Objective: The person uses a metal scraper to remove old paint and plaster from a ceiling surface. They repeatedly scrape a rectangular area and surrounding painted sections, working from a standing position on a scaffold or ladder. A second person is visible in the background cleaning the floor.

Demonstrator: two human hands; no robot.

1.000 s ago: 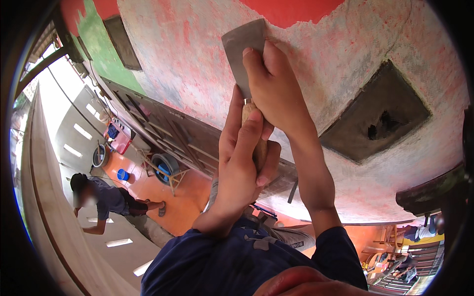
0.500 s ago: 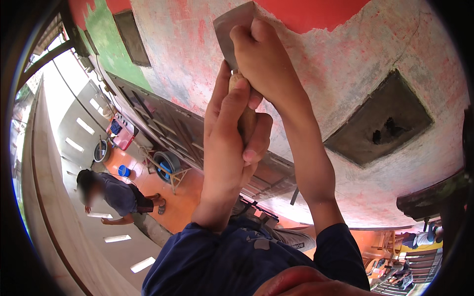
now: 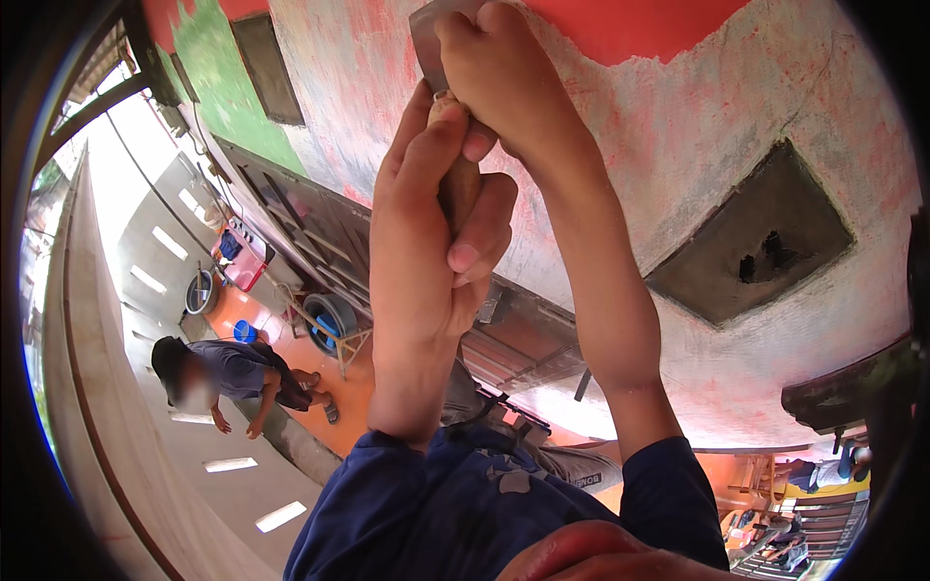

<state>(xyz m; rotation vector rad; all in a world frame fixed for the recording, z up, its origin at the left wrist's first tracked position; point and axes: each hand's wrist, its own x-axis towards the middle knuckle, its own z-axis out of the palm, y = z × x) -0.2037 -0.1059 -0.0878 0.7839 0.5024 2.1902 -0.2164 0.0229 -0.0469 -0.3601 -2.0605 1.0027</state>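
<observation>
Left hand (image 3: pixel 417 232) wraps the scraper handle (image 3: pixel 458 189); right hand (image 3: pixel 504 87), toward twelve o'clock, clasps the blade (image 3: pixel 425 44): slipping could cause a cut.

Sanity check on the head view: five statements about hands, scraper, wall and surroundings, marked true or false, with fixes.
1. The left hand grips the scraper by its handle. True.
2. The right hand hangs free. False: the right hand is at the blade.
3. The dark diamond-shaped patch lies left of both hands. False: the patch is to their right.
4. The person at left wears a dark cap. True.
5. The small bucket is blue. True.
</observation>
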